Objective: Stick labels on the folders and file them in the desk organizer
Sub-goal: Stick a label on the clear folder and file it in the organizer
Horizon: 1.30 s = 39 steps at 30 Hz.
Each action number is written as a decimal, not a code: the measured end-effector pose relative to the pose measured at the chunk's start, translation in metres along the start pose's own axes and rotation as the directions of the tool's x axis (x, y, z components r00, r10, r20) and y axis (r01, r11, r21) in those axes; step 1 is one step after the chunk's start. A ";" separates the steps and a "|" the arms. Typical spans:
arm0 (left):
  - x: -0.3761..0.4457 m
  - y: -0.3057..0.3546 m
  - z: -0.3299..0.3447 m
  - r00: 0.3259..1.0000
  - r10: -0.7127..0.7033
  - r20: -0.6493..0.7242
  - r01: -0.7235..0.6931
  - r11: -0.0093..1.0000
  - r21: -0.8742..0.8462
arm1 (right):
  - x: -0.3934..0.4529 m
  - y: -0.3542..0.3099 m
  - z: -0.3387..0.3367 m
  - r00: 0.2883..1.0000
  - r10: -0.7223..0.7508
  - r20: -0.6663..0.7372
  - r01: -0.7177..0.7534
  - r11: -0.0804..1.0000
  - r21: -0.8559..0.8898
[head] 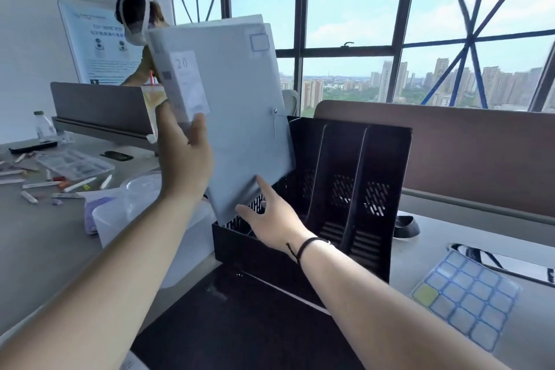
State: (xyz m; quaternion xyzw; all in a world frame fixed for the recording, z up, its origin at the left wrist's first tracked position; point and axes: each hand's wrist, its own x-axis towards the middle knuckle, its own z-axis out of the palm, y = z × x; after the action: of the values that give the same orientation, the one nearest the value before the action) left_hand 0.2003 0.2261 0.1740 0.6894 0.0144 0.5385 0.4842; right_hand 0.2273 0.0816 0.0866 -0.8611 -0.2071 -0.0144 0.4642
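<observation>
— While the folder [237, 117] stands tilted above the organizer [345, 189], where does its lower corner sit?

— At the leftmost slot, near the front edge; whether it rests on the floor I cannot tell. A blue-edged label [259, 42] is on its upper right corner.

— Hands?

— Left hand [183, 159] grips the folder's left edge, thumb on the face (fingers hidden behind). Right hand [270, 219] supports the bottom edge, thumb and finger spread.

— Elsewhere?

— Label sheet [465, 294] lies on the desk [420, 249], right of the organizer.

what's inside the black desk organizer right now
The two right slots of the desk organizer look empty. The grey folder hangs over the leftmost slot, hiding its inside.
</observation>
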 end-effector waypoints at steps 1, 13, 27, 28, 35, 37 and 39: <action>-0.001 0.002 -0.003 1.000 0.004 -0.012 -0.005 1.000 -0.004 | 0.002 -0.003 0.003 1.000 -0.018 -0.007 0.018 1.000 0.003; -0.003 0.003 -0.031 0.995 -0.008 -0.102 0.009 1.000 0.016 | 0.001 -0.017 0.034 0.995 -0.085 -0.054 0.088 0.994 0.058; -0.004 0.008 -0.032 0.996 -0.012 -0.088 0.016 0.999 0.051 | -0.003 -0.015 0.035 0.996 -0.072 -0.046 0.075 0.995 0.069; -0.003 0.009 -0.033 0.996 -0.008 -0.092 0.013 0.998 0.054 | -0.003 -0.016 0.036 0.996 -0.077 -0.046 0.080 0.995 0.066; 0.000 0.012 -0.037 0.994 0.008 -0.109 -0.002 0.998 0.056 | -0.003 -0.023 0.038 0.994 -0.094 -0.054 0.098 0.993 0.065; 0.000 0.013 -0.038 0.993 0.022 -0.114 -0.015 0.998 0.067 | -0.003 -0.025 0.039 0.993 -0.102 -0.058 0.105 0.993 0.060; 0.002 0.013 -0.039 0.992 0.031 -0.120 -0.023 0.997 0.070 | -0.003 -0.028 0.039 0.994 -0.100 -0.054 0.103 0.993 0.056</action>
State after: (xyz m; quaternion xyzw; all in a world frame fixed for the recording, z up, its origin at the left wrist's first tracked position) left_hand 0.1649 0.2455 0.1825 0.6718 0.0529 0.5850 0.4513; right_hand 0.2079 0.1257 0.0863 -0.8347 -0.2391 -0.0538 0.4931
